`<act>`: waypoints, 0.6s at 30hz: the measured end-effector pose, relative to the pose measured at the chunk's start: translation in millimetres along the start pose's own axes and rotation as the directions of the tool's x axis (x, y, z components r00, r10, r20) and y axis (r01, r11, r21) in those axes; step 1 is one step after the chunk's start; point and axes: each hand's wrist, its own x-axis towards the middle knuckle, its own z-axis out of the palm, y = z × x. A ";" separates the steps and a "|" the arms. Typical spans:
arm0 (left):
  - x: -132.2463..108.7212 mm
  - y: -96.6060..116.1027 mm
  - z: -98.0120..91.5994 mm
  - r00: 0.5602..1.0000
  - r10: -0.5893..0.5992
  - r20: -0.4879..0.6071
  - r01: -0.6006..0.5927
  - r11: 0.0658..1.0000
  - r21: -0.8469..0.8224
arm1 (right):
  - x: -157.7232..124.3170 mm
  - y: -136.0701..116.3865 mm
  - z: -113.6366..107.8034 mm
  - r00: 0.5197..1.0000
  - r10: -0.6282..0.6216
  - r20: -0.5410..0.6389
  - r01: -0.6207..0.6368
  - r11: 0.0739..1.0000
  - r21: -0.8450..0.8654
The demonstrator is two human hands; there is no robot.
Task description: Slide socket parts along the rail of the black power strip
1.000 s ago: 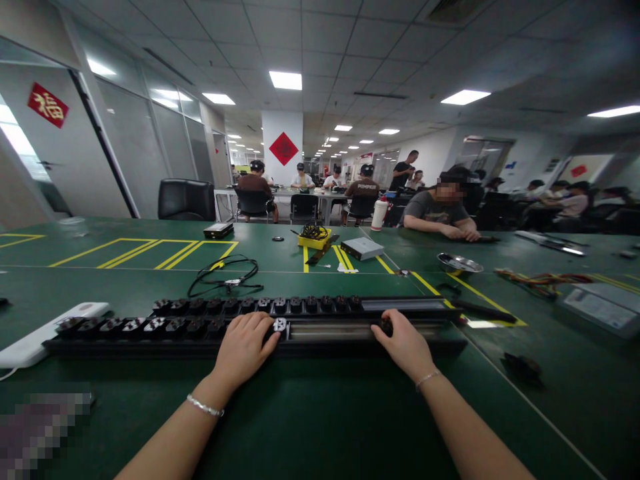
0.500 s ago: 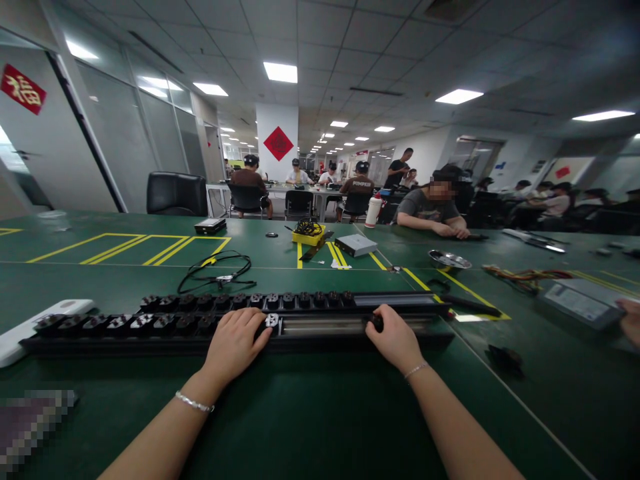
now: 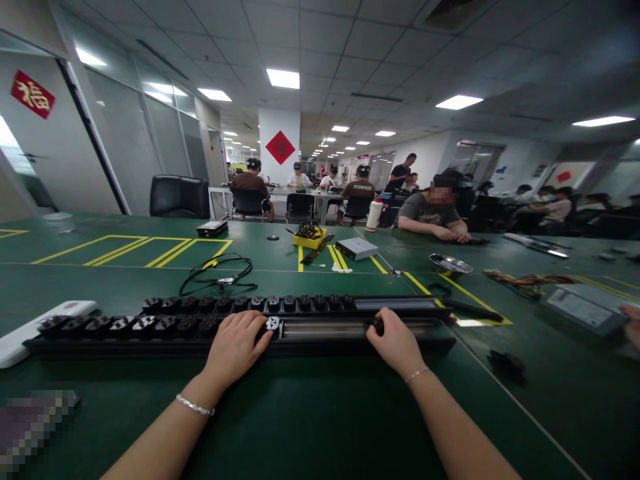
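Note:
Two long black power tracks lie across the green table in front of me. The near track [image 3: 325,349] has a row of black socket modules [image 3: 144,325] on its left part and a bare slot [image 3: 325,329] on its right part. My left hand [image 3: 236,348] bends over the modules, thumb and fingers round the last one, whose light-patterned face [image 3: 273,323] shows beside the fingertips. My right hand [image 3: 396,340] pinches a small black piece [image 3: 379,325] over the slot, probably another socket module; the fingers partly hide it. Behind runs the far track [image 3: 400,303], also with modules.
A white power strip [image 3: 60,317] lies left of the tracks. Farther back are a black cable [image 3: 217,275], a yellow box with cords [image 3: 309,233], a grey metal box [image 3: 357,248] and a metal bowl [image 3: 450,263]. A power supply unit [image 3: 585,305] stands right, near another person's hand [image 3: 633,323].
The whole view has shifted slightly downward and right. Both hands keep the same places on the near track, with no visible movement of the modules.

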 end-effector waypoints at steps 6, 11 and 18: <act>-0.5 -0.5 0.9 1.000 -0.003 0.000 0.003 1.000 -0.003 | 0.6 0.7 0.4 1.000 0.007 0.002 -0.007 1.000 0.000; -0.7 -0.7 1.6 1.000 -0.008 0.014 0.008 1.000 0.005 | 0.9 -0.7 -0.3 0.999 0.030 0.016 -0.030 0.999 -0.013; -1.2 -1.2 3.1 1.000 -0.009 0.009 0.009 1.000 -0.006 | -0.1 -2.2 -2.7 0.998 0.067 0.007 -0.067 0.997 -0.032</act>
